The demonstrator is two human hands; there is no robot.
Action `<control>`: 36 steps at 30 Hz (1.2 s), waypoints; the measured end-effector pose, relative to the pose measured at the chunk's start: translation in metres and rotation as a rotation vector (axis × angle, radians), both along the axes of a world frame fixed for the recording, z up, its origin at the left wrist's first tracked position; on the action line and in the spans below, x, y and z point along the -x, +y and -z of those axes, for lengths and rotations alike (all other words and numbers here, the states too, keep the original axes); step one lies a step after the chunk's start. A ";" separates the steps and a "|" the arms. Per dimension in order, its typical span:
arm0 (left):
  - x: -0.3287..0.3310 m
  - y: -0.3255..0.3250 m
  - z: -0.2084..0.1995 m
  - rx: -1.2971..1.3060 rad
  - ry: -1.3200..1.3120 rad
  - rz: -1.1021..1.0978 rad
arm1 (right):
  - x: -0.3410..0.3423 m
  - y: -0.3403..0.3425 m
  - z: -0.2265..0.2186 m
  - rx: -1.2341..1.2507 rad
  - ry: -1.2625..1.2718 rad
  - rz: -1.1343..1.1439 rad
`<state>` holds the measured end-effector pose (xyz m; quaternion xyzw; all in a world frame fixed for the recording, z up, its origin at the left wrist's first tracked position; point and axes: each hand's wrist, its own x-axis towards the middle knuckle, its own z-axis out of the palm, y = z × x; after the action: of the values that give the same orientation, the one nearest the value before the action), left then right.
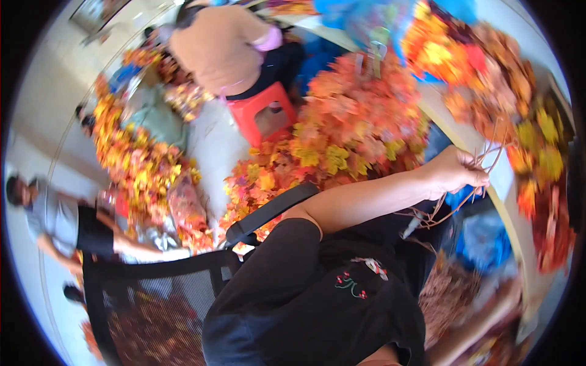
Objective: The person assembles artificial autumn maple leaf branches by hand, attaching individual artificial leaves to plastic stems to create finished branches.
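My left hand [461,171] is closed around a small bundle of thin brown stems [448,213], which stick out above and below the fist. It is over the edge of a pale tabletop [502,183]. My right forearm reaches in at the lower right, and my right hand [511,296] is smeared by motion beside the table edge, so its fingers cannot be made out. A heap of thin reddish-brown stems [448,299] lies between my lap and the right arm. Beyond my left arm rises a large pile of orange and yellow artificial maple leaves [360,122].
A blue plastic bag [482,241] is beside the table. More artificial leaves [439,49] and reddish pieces [552,238] lie on the table. One person sits on a red stool [262,113]; another [55,213] is at the far left. A black mesh chair back [159,305] stands behind me.
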<state>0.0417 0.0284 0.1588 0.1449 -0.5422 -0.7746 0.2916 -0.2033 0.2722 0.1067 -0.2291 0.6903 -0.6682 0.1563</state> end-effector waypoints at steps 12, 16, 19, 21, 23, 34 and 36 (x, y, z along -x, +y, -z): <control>0.008 -0.014 0.014 -0.205 0.122 -0.025 | -0.103 -0.126 -0.012 0.229 -0.095 -0.571; -0.006 -0.037 0.015 -0.217 0.175 -0.204 | -0.085 -0.108 -0.017 0.136 -0.145 -0.622; -0.047 -0.107 0.022 -0.385 0.274 -0.459 | -0.062 -0.082 -0.030 0.092 -0.104 -0.498; -0.089 -0.152 0.024 -0.585 0.445 -0.356 | -0.025 -0.053 -0.025 0.120 -0.167 -0.452; -0.093 -0.152 0.016 -0.665 0.386 -0.393 | -0.009 -0.036 -0.003 0.143 -0.097 -0.638; -0.288 -0.248 -0.016 -0.458 0.450 -0.801 | 0.090 0.113 0.075 0.073 -0.090 -0.367; -0.281 -0.229 -0.036 -0.406 0.389 -0.897 | 0.098 0.140 0.088 -0.186 -0.076 -0.546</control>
<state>0.3226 -0.2002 0.1947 0.2698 -0.2019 -0.6754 0.6559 -0.3013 0.4122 0.0183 -0.3661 0.6552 -0.5432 0.3764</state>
